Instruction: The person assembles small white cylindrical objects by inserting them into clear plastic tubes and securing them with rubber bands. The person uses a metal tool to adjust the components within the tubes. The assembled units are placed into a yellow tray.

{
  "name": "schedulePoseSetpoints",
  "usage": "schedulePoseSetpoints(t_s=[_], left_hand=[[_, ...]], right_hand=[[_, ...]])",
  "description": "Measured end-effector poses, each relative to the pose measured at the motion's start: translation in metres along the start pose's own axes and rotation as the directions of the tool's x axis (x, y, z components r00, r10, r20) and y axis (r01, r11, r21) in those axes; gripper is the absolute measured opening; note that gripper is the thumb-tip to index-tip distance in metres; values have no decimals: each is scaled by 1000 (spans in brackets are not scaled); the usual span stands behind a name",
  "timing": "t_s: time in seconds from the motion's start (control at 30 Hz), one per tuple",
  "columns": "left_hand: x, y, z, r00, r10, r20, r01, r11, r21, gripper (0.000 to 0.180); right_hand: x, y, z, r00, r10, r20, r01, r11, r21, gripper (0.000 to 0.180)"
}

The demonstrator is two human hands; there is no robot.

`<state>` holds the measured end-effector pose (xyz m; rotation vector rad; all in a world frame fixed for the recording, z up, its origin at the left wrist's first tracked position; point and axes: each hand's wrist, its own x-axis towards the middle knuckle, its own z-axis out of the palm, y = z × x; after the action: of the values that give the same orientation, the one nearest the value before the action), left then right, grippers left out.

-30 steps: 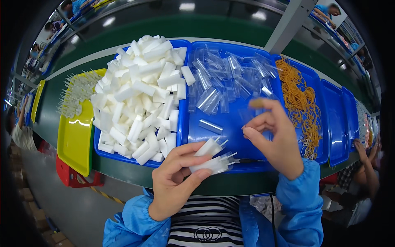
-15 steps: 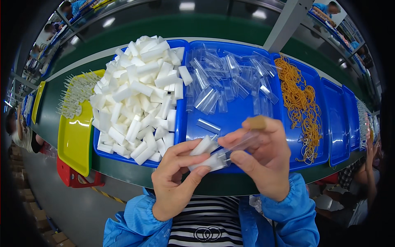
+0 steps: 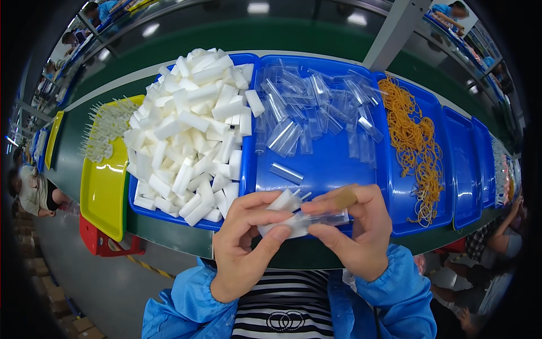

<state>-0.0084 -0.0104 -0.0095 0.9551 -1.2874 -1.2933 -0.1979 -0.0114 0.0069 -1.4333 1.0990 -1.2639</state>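
Note:
My left hand (image 3: pixel 240 243) is closed round two white foam blocks (image 3: pixel 285 201), side by side, with thin white sticks poking out of their right ends. A clear plastic sleeve (image 3: pixel 333 218) lies against the end of the nearer block and seems to reach partly over it; my fingers hide the exact overlap. Thumb and fingers of my right hand (image 3: pixel 361 237) pinch this sleeve, and one finger wears a tan finger cot (image 3: pixel 345 197). Just beyond my hands, a loose clear sleeve (image 3: pixel 286 173) lies in the blue tray (image 3: pixel 344 164).
To the left rises a heap of white foam blocks (image 3: pixel 186 130); beside it a yellow tray (image 3: pixel 103 192) holds white sticks (image 3: pixel 104 133). Several clear sleeves (image 3: pixel 316 101) lie at the blue tray's back. Orange rubber bands (image 3: pixel 409 135) fill another tray. A grey post (image 3: pixel 398 34) stands behind.
My right hand has lowered and brought the clear sleeve onto the nearer foam block's end. My left hand keeps its grip in nearly the same place.

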Motion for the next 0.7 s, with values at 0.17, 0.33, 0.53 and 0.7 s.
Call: schedulePoseSetpoints(t_s=[0.17, 0.33, 0.53, 0.7], left_hand=[[-2, -3, -1, 994, 104, 44, -110, 978, 174, 21], [-2, -1, -3, 988, 147, 45, -153, 969, 193, 21], [-5, 2, 1, 989, 149, 8, -147, 963, 225, 28], [-8, -2, 2, 992, 127, -14, -119, 959, 256, 32]], right_hand=[[-8, 3, 2, 996, -87, -10, 85, 992, -97, 39], [-1, 2, -4, 964, -264, 19, 259, 929, -263, 37], [8, -2, -12, 995, 85, 60, -89, 994, 69, 33], [10, 1, -5, 982, 160, 102, -164, 986, 27, 39]])
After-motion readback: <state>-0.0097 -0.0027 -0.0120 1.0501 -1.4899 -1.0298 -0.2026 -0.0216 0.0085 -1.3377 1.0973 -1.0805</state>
